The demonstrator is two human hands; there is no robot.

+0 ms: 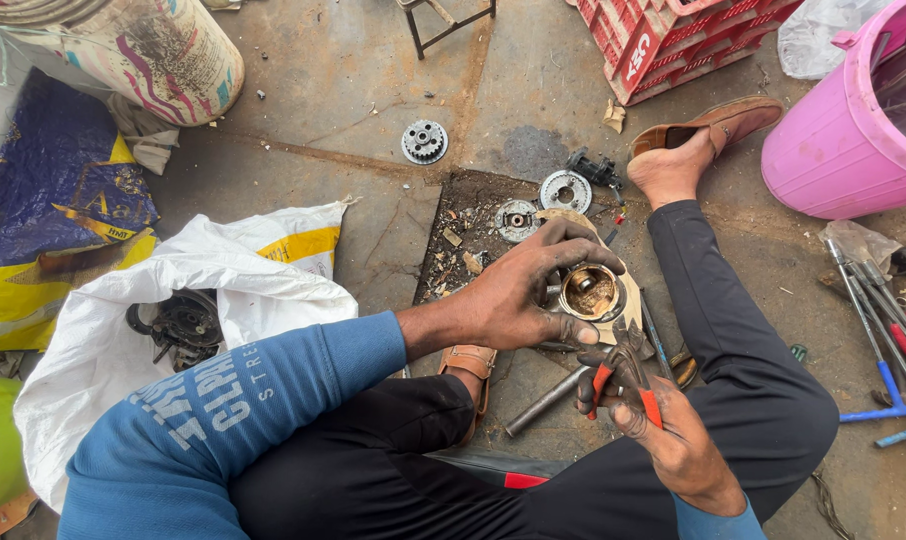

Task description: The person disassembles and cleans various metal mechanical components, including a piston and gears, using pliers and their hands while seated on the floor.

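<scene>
My left hand (523,290) grips the rim of a round metal housing (591,292) that stands on the ground between my legs, thumb on its near side and fingers over the far side. My right hand (663,430) holds red-handled pliers (623,375), their jaws pointing at the near edge of the housing. Both hands are dark with grease. Just beyond the housing lie two round metal discs (518,220) (565,191) on a dark oily board (463,245). A toothed gear (424,141) sits farther away on the concrete.
A metal rod (545,401) lies by my sandal. A white sack (123,330) with a dark round part sits left. Also here: a pink bucket (853,120), a red crate (663,40), wrenches and blue-handled tools (888,340) at right, and a barrel (143,50) top left.
</scene>
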